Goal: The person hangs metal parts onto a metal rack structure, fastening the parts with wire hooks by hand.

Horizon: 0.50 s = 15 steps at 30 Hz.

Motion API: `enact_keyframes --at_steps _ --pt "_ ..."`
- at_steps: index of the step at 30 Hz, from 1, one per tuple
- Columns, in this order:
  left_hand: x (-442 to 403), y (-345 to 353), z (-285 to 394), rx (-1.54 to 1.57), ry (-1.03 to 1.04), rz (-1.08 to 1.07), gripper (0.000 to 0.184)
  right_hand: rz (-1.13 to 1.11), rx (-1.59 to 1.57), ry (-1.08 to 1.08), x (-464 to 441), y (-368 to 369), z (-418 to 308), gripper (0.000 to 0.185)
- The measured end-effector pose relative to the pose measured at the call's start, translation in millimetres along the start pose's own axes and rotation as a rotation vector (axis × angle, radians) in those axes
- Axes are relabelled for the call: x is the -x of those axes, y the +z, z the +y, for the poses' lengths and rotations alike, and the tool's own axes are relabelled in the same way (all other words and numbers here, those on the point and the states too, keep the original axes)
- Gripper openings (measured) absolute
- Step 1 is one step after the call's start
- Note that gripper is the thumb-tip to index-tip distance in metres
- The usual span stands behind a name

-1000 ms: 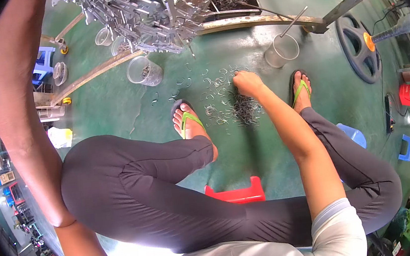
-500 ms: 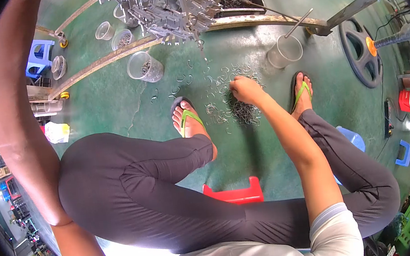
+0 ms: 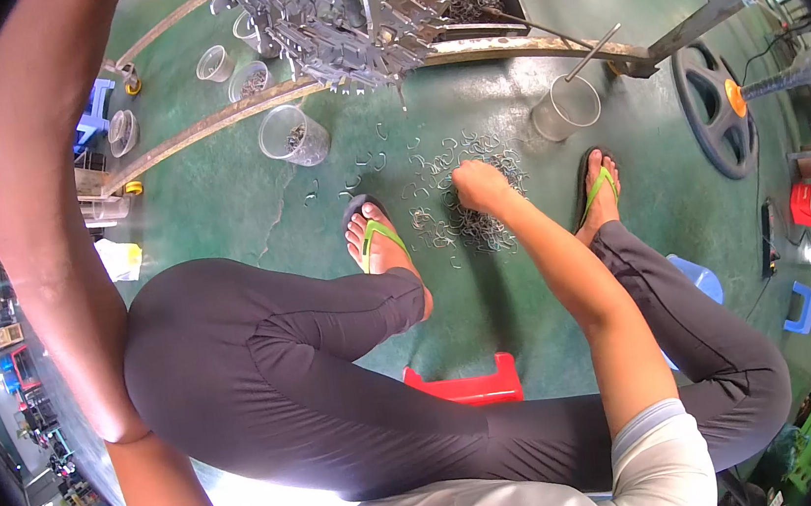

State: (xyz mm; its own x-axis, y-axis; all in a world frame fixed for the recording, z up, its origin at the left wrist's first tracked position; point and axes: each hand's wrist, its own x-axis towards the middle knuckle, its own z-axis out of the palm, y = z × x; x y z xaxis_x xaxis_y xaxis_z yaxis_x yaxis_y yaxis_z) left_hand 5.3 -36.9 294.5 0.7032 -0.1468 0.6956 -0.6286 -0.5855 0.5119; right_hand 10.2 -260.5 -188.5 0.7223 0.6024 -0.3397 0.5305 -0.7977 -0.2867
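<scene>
My right hand [image 3: 482, 187] is down at a pile of small curved metal hooks [image 3: 482, 230] on the green floor, between my sandalled feet. Its fingers are curled closed, and whatever they may hold is hidden. Around the pile lie many loose hooks [image 3: 434, 225], some scattered toward my left foot. My left arm [image 3: 37, 223] reaches up past my knee and leaves the view at the top left, so the left hand is out of sight. Above the pile hangs a dense cluster of flat metal pieces [image 3: 332, 24].
Clear plastic cups stand nearby, one with metal bits [image 3: 294, 136] and one with a rod [image 3: 566, 108]. A rusty frame bar [image 3: 205, 131] crosses ahead. A red stool [image 3: 469, 385] is under my legs. At the right stands a black wheel-shaped base [image 3: 715, 112].
My right hand has shifted slightly left over the pile, still closed. My left arm has swung a little to the right at the top. The whole view has shifted slightly.
</scene>
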Motion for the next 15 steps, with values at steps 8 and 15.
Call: enact_keyframes --at_steps 8,15 --pt "0 -3 -2 0.004 -0.003 0.001 0.013 0.197 -0.182 0.015 -3 24 7 0.014" --pt "1 -6 -5 -0.007 -0.018 -0.007 0.014 0.160 -0.243 0.075 7 10 -10 0.016"
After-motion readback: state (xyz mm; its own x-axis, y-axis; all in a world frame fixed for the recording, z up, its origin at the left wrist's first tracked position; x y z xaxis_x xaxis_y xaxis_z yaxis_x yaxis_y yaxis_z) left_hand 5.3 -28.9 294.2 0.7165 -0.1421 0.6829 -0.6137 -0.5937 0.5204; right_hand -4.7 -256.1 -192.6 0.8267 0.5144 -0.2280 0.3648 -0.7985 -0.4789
